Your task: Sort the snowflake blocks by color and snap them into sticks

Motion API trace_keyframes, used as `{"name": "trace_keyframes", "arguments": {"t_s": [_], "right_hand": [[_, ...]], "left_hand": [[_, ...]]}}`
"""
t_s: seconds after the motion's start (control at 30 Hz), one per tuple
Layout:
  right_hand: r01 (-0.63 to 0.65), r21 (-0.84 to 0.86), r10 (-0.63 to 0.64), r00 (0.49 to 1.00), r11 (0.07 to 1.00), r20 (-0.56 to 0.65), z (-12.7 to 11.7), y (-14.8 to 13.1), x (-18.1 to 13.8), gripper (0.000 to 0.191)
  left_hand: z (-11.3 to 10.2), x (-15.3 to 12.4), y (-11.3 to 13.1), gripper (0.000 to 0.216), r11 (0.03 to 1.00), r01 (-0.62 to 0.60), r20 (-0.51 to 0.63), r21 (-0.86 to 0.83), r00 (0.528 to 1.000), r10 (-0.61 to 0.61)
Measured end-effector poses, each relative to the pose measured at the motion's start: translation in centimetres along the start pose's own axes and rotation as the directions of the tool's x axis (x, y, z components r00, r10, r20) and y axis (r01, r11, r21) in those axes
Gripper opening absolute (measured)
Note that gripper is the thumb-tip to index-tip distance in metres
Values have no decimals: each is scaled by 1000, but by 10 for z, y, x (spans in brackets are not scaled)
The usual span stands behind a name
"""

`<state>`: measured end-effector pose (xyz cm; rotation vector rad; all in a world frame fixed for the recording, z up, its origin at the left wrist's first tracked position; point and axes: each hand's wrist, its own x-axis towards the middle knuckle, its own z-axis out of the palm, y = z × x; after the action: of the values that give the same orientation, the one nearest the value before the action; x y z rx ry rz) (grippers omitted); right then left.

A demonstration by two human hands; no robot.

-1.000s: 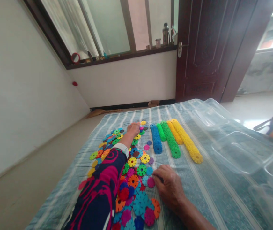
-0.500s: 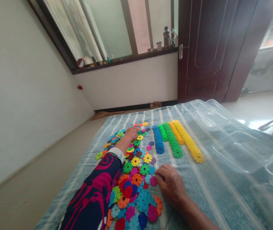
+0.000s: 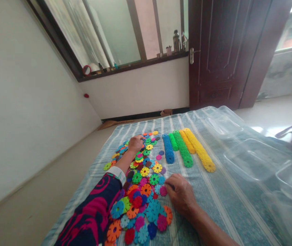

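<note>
Slid back a bit, left hand (image 3: 135, 143) curls over scattered colourful plastic gear discs (image 3: 146, 171); right hand (image 3: 180, 195), curled, touches a pink plastic disc (image 3: 163, 190); can't tell either grip.

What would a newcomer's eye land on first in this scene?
Most likely the bright scatter of toothed plastic discs spread over the left of the striped cloth, with the left hand at its far end and the right hand at its near right edge. Next, the neat rows beside it: a blue row, two green rows and two yellow rows. Clear plastic trays lie on the right.
</note>
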<state>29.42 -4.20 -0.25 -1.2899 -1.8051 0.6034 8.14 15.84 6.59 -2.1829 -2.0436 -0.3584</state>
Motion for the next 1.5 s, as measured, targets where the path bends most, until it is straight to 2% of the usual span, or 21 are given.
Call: {"name": "trace_keyframes", "arguments": {"t_s": [0.1, 0.2, 0.3, 0.4, 0.53, 0.73, 0.87, 1.0, 1.13, 1.23, 1.5], "right_hand": [[9, -10, -9, 1000, 1000, 1, -1, 0, 1, 21], [20, -14, -20, 1000, 1000, -2, -1, 0, 1, 20], [22, -15, -22, 1000, 1000, -7, -1, 1, 1, 18], [28, -21, -28, 1000, 999, -11, -1, 1, 1, 18], [45, -44, -46, 999, 998, -20, 1, 3, 1, 19], [43, -47, -44, 999, 998, -12, 1, 3, 2, 19], [36, -39, -36, 999, 999, -16, 1, 3, 2, 17], [41, -43, -42, 999, 998, -20, 2, 4, 2, 18], [57, -59, -58, 998, 997, -18, 2, 5, 2, 19], [53, -63, -55, 998, 997, -15, 2, 4, 2, 19], [32, -62, -32, 999, 998, -3, -1, 1, 2, 19]], "left_hand": [[-4, -13, 13, 30, 959, -33, 4, -282, 999, 35], [-2, -35, 36, 27, 798, -43, 67, -602, 992, 104], [1, -57, 62, 24, 719, -96, 91, -688, 972, 217], [7, -71, 82, 21, 706, -215, 31, -675, 948, 318], [17, -77, 95, 20, 710, -372, -53, -598, 902, 428], [27, -74, 96, 18, 680, -528, -178, -510, 837, 517], [27, -74, 89, 21, 673, -575, -251, -466, 815, 522], [20, -80, 84, 21, 729, -600, -200, -329, 799, 567], [13, -85, 85, 29, 700, -696, -105, -159, 717, 689], [14, -84, 87, 29, 662, -737, -66, -134, 674, 736], [22, -76, 85, 28, 675, -713, -33, -188, 692, 722]]}}
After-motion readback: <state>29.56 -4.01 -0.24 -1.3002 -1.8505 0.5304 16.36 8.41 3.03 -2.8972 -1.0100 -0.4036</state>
